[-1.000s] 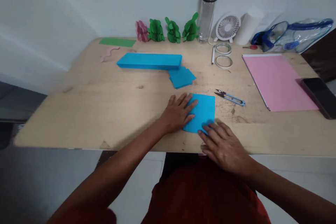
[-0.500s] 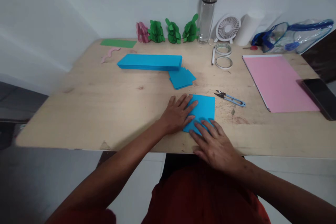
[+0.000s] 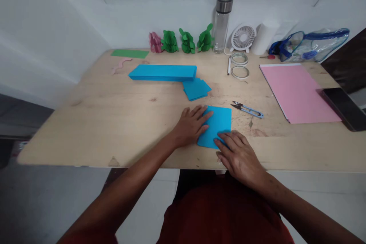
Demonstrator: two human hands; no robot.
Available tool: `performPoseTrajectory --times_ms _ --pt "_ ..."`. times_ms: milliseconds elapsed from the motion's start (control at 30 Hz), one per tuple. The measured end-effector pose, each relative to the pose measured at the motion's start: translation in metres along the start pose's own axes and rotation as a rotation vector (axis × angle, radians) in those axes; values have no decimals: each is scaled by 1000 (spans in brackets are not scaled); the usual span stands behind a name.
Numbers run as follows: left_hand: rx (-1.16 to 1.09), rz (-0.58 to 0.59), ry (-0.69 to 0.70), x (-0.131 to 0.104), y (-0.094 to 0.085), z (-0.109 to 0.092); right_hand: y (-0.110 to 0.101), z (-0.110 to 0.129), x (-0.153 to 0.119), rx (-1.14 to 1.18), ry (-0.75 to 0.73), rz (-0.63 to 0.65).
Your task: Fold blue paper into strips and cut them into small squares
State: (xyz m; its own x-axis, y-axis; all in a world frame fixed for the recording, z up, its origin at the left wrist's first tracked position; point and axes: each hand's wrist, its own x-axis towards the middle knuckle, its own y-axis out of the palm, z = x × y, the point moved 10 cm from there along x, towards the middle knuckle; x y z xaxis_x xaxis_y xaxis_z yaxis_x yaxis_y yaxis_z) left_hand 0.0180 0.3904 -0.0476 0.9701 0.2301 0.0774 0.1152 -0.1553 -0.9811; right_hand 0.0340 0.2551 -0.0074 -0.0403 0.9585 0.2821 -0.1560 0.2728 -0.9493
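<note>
A blue sheet of paper (image 3: 219,122) lies flat near the front edge of the table, between my two hands. My left hand (image 3: 192,124) rests with spread fingers on its left side. On its lower right corner lie the fingertips of my right hand (image 3: 238,152), the fingers stretched out. Behind the sheet are several smaller blue paper pieces (image 3: 196,89), loosely stacked. A long stack of folded blue paper strips (image 3: 164,71) partly covers them. To the right of the sheet are blue-handled thread snips (image 3: 248,110).
Pink sheets (image 3: 300,93) with a black phone (image 3: 344,107) lie at right. Tape rolls (image 3: 239,71), a white pen (image 3: 228,66), a small fan (image 3: 243,38), a glass bottle (image 3: 222,26), green paper figures (image 3: 187,41) and a clear bag (image 3: 314,45) line the back. A green strip (image 3: 130,53) lies back left.
My right hand has slid slightly right along the lower edge of the blue sheet. My left hand stays on the sheet's left side. The whole view has shifted a little.
</note>
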Motion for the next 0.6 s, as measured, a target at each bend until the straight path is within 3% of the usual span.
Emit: performPoseTrajectory --times_ms 100,233,433,600 --pt "-135 -113 -75 -10 -23 7 -4 -1 4 13 14 -47" --pt "-262 -259 -238 -42 -46 13 -7 -3 7 45 29 -73" --pt "-308 -315 -394 -81 -41 -5 -4 -14 16 67 65 -52" --pt "-380 -318 -459 -85 -35 -18 2 -23 22 113 97 -38"
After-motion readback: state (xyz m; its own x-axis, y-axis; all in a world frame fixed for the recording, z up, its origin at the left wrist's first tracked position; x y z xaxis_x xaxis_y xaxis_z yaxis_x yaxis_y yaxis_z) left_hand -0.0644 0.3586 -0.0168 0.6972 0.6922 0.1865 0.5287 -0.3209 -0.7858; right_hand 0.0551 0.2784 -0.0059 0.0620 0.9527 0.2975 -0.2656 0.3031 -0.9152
